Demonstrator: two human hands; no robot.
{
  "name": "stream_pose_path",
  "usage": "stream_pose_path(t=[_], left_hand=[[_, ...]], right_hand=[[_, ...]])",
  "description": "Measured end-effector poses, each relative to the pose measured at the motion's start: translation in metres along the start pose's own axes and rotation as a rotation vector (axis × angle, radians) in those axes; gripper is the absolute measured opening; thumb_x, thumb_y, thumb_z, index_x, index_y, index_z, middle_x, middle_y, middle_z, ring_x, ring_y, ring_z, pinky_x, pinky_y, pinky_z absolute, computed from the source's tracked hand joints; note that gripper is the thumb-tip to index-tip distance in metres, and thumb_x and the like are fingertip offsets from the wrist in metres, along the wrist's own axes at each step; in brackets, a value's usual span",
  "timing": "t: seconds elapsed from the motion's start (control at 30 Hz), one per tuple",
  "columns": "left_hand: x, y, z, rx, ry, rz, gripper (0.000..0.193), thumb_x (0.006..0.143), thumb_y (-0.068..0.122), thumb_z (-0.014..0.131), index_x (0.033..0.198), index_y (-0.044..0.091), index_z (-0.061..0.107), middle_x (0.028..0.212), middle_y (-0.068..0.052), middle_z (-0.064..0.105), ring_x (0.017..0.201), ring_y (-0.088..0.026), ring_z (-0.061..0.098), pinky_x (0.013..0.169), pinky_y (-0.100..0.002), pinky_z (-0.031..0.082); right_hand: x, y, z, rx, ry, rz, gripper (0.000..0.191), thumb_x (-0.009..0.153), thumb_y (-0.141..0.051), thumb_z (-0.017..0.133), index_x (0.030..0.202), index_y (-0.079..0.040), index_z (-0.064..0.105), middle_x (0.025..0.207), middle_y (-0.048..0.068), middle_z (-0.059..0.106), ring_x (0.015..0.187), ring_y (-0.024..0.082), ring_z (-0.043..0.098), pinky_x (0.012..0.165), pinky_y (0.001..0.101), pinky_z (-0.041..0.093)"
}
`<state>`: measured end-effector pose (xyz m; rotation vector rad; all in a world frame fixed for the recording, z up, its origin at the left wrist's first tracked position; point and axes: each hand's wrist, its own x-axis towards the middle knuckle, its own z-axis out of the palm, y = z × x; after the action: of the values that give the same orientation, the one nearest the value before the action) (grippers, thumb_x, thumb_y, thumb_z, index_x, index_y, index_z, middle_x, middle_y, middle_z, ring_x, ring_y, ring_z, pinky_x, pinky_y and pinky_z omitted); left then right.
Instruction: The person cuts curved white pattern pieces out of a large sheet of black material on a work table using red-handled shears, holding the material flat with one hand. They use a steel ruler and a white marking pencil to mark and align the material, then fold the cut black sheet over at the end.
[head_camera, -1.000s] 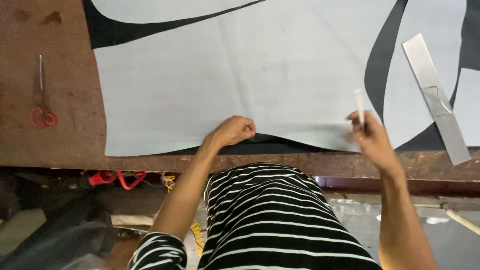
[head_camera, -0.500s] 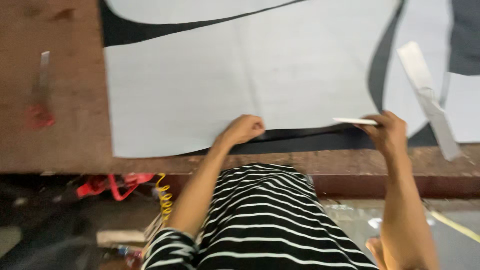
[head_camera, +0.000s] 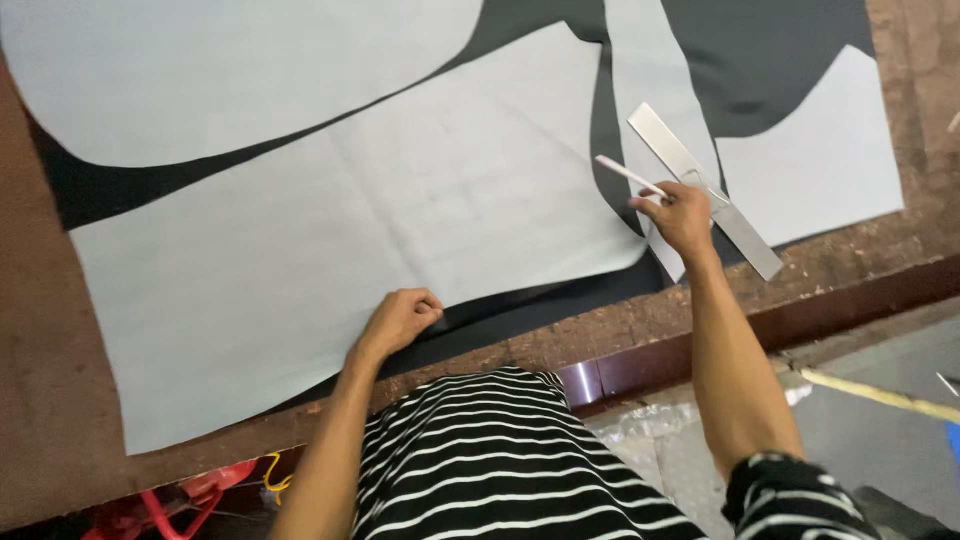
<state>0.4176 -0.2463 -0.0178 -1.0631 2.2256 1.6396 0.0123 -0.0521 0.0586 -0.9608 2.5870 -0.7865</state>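
Now marking: left hand (head_camera: 400, 318) curled shut, pinning pale pattern sheet (head_camera: 330, 250) at lower centre; right hand (head_camera: 683, 215) clamped on white chalk stick (head_camera: 630, 176) beside metal ruler (head_camera: 705, 190), right of frame. Next probably needs ruler aligned.

Striped Top, Bare Forearms

The person wears a black top (head_camera: 500, 460) crossed by thin white horizontal stripes, evenly spaced, filling the frame around 6 o'clock. Its short sleeve (head_camera: 790, 495) shows at about 5 o'clock, in the same black-and-white stripe, ending above the elbow. Both forearms are bare below the sleeves. The left hand (head_camera: 400, 318) and the right hand (head_camera: 683, 215) carry no gloves, and no rings, watch or bands can be made out on fingers (head_camera: 428, 303) or wrists
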Motion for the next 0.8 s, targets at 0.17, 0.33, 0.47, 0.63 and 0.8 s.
stream_pose_path(t=[0.17,0.33,0.47,0.63,0.8], left_hand=[[-0.002,-0.027,0.006,0.011,0.141,0.137,0.021,0.086,0.026,0.070,0.099,0.011,0.075,0.094,-0.011,0.078,0.089,-0.025,0.076,0.079,-0.039,0.059],[-0.004,-0.040,0.001,0.028,0.215,0.212,0.018,0.083,0.026,0.069,0.095,0.013,0.074,0.088,-0.007,0.078,0.083,-0.026,0.076,0.072,-0.039,0.058],[-0.008,-0.036,-0.003,0.095,0.213,0.257,0.016,0.085,0.024,0.072,0.097,0.014,0.075,0.089,-0.007,0.077,0.087,-0.027,0.075,0.076,-0.040,0.058],[-0.049,-0.070,-0.030,0.313,0.272,0.347,0.035,0.074,0.021,0.080,0.107,0.014,0.071,0.102,-0.008,0.073,0.098,-0.032,0.070,0.081,-0.047,0.054],[-0.127,-0.165,-0.140,0.379,0.387,0.047,0.030,0.073,0.025,0.084,0.101,0.017,0.078,0.096,-0.011,0.074,0.096,-0.034,0.070,0.083,-0.048,0.053]], right_hand=[[-0.032,-0.062,0.014,0.094,-0.097,0.067,0.033,0.090,-0.027,0.084,0.113,-0.006,0.077,0.064,0.000,0.056,0.053,0.009,0.046,0.044,0.0276,0.032],[-0.103,-0.123,0.124,-0.035,-0.552,-0.042,0.061,0.071,-0.030,0.091,0.129,-0.017,0.073,0.062,0.014,0.067,0.050,0.019,0.057,0.045,0.0366,0.047],[-0.117,-0.110,0.158,-0.047,-0.396,-0.338,0.028,0.080,-0.030,0.083,0.105,-0.015,0.082,0.076,0.007,0.073,0.059,0.015,0.063,0.058,0.0338,0.051],[-0.106,-0.094,0.167,-0.195,-0.444,-0.224,0.025,0.087,-0.032,0.081,0.108,-0.018,0.082,0.069,0.008,0.072,0.056,0.020,0.063,0.056,0.0353,0.050],[-0.104,-0.090,0.170,-0.236,-0.400,-0.248,0.024,0.091,-0.034,0.079,0.109,-0.018,0.083,0.067,0.007,0.068,0.055,0.019,0.059,0.052,0.0362,0.046]])
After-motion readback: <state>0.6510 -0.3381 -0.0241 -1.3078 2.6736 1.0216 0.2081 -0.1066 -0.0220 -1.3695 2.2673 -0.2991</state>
